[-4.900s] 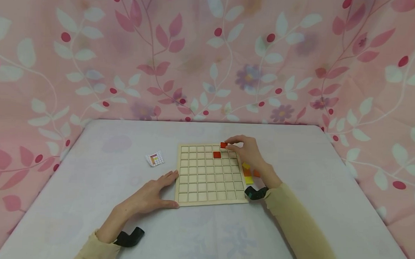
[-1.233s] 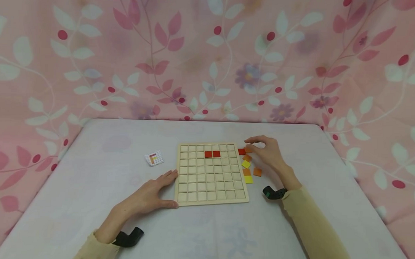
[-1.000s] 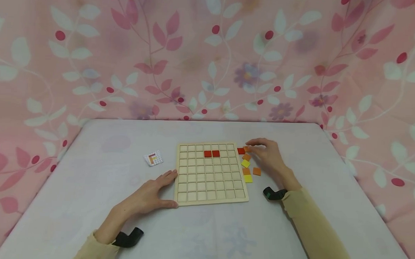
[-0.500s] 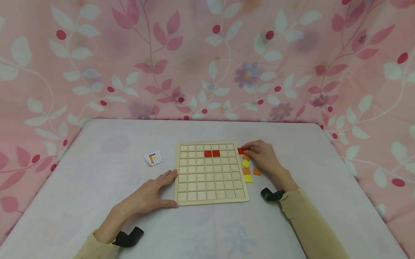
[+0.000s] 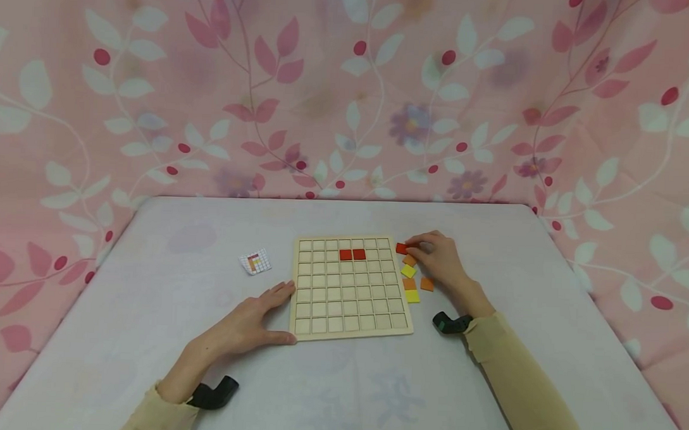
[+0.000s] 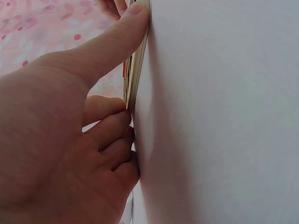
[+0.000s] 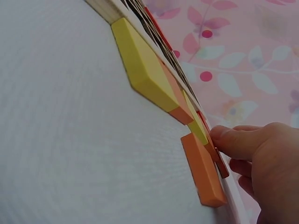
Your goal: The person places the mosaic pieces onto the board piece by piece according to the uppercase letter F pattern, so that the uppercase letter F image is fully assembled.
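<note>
My left hand point(image 5: 248, 324) rests on the left edge of a square wooden grid board point(image 5: 342, 295), thumb by the near corner and fingers further up. Two red square tiles point(image 5: 358, 255) lie side by side in the grid near its far edge. Off the far right corner, my right hand point(image 5: 442, 259) pinches another red tile point(image 5: 401, 248) between thumb and fingers. Just below those fingertips lie an orange tile point(image 5: 409, 260) and a yellow tile point(image 5: 408, 271). In the right wrist view the thumb point(image 7: 224, 135) partly covers the red tile.
Nearer along the board's right side lie an orange tile point(image 5: 409, 284), a yellow tile point(image 5: 412, 296) touching it, and a separate orange tile point(image 5: 427, 284). A small paper with a coloured grid pattern point(image 5: 255, 262) is left of the board on the white-covered table point(image 5: 338, 392).
A second red tile has come to lie in the grid beside the first. My right hand has gone from the board to the loose tiles and taken the red one, shifting it slightly. My left hand stays.
</note>
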A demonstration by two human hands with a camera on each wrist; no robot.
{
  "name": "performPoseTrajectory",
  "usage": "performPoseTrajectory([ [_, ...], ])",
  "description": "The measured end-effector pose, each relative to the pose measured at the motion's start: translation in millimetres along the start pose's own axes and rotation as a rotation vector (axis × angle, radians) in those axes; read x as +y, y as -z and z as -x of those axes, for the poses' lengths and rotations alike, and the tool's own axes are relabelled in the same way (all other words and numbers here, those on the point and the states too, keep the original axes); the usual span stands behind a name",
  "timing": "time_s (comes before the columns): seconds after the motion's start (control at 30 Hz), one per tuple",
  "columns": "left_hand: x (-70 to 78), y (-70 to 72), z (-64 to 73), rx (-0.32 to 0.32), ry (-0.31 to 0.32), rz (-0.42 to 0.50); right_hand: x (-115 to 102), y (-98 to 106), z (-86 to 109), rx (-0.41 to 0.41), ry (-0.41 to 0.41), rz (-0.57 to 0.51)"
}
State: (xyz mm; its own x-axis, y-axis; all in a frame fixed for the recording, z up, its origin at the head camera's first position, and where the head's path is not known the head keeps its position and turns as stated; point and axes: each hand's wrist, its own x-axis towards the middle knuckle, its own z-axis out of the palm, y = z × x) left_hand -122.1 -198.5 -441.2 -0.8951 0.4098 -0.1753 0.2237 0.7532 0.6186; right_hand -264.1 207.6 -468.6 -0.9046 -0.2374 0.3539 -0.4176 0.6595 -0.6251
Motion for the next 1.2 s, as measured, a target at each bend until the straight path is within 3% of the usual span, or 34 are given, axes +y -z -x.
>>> performPoseTrajectory([
  [0.27,-0.6,0.5,0.2,0.001,-0.008,-0.005,-0.1,-1.7,-0.6,0.001,0.021,0.004],
  [0.6,-1.2,0.0,-0.6,0.004,-0.009,-0.018,-3.3,-1.3,-0.9,-0.021,-0.069,0.009],
  [1.2,-2.4,0.3,-0.4,0.006,-0.022,-0.017,-3.5,-1.4,-1.3,-0.018,-0.044,0.065],
])
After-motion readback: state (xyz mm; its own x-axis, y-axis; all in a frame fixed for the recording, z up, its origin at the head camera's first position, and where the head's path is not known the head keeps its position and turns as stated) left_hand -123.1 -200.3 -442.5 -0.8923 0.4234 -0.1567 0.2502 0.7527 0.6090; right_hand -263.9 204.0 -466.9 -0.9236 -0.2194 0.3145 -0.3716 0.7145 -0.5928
